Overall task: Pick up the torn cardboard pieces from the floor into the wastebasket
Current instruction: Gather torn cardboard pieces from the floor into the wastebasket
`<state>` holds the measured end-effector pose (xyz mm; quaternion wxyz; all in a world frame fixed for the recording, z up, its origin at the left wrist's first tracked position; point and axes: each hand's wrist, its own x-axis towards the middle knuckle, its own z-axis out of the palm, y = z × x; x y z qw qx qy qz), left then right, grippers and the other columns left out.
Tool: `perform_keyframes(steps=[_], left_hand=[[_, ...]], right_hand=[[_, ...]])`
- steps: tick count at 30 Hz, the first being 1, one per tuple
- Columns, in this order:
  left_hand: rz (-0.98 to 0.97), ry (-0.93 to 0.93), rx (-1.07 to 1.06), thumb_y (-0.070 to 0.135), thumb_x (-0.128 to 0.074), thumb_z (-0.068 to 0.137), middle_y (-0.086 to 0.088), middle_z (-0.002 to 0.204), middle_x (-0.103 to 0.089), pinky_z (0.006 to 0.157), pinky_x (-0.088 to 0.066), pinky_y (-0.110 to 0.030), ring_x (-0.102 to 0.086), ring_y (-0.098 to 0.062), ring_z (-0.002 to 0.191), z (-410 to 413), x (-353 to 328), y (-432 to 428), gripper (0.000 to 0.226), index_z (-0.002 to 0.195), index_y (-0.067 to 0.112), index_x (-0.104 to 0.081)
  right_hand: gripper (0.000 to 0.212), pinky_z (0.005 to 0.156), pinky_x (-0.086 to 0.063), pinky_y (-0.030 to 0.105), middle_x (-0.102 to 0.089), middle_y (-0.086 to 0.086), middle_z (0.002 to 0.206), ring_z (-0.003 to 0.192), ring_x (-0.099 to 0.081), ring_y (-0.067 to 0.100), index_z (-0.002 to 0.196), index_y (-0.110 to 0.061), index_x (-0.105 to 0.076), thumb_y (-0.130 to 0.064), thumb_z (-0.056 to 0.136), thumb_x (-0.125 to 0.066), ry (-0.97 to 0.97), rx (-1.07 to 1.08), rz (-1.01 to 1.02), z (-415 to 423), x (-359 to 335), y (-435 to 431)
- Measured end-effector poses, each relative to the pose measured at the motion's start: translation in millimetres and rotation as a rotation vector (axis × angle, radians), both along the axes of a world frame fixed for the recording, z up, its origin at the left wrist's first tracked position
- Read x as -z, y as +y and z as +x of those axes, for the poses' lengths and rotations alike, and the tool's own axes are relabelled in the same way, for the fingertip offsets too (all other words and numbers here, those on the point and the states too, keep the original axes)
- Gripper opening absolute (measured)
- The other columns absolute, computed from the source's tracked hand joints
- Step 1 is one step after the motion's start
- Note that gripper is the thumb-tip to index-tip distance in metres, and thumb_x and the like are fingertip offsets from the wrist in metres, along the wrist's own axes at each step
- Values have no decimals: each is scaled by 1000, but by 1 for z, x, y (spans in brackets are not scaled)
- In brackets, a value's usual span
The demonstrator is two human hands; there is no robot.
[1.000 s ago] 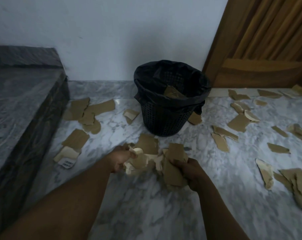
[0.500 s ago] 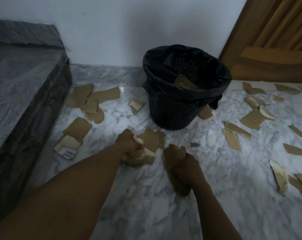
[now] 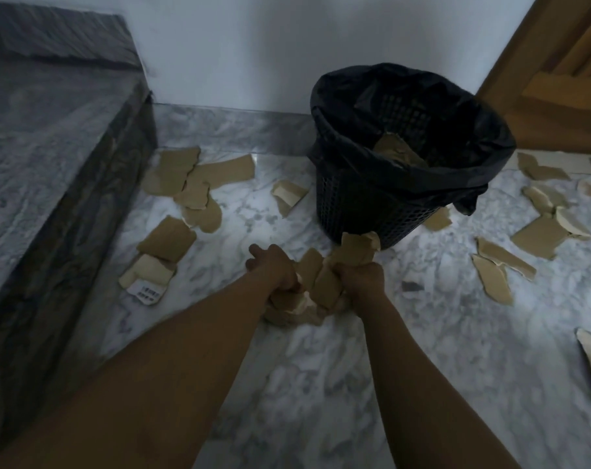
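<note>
Cardboard scraps sat bunched just before the wastebasket, left hand and right hand each clamped on the wad. Light, stiffish, likely to slip loose, I judged; best squeezed from both sides.

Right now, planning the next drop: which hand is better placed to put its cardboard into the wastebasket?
Probably the right. The right hand grips torn cardboard pieces directly in front of the wastebasket, nearer it than the left hand, which grips its share farther left.
</note>
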<state>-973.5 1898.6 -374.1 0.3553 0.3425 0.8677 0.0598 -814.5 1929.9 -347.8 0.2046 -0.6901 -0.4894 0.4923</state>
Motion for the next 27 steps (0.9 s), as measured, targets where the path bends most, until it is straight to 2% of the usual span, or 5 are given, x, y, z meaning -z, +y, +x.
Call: perform_keyframes(steps=[9,13,16,21,27], left_hand=[[240,-248,-12,36,-84,71,-12,128,-56,93,-51,-34,-57,-29,113,-8,16,-23,80,128,-2,-45],[277,-334,-18,32,-88,61,-9,129,-52,96,-51,-39,-55,-28,113,-14,14,-47,87,127,0,-41],[294,-270,21,50,-82,48,-12,109,-63,75,-55,-34,-62,-24,92,-23,8,-63,85,112,1,-55],[372,-195,7,18,-79,77,3,74,-47,53,-36,-18,-46,-5,64,-61,-27,-114,36,74,19,-43],[552,-216,-192,-8,-83,67,-6,113,-48,73,-43,-14,-49,-16,100,-122,-40,-169,69,127,-2,-49]], right_hand=[[60,89,-57,48,-61,17,118,106,-63,36,127,2,-51,-18,78,-79,33,97,-48,-14,-7,-18],[19,81,-59,46,-65,9,92,86,-64,29,97,-10,-59,-8,82,-72,118,51,19,-15,-9,-43],[17,72,-59,45,-65,10,92,80,-63,25,84,-19,-57,-10,84,-71,149,-13,23,-17,-13,-59],[33,65,-55,38,-60,10,97,88,-61,31,112,-11,-49,-16,87,-71,180,-134,-37,-34,-10,-71],[47,92,-54,51,-64,12,104,99,-62,35,122,-4,-58,-31,85,-70,-5,-235,14,-63,3,-76]])
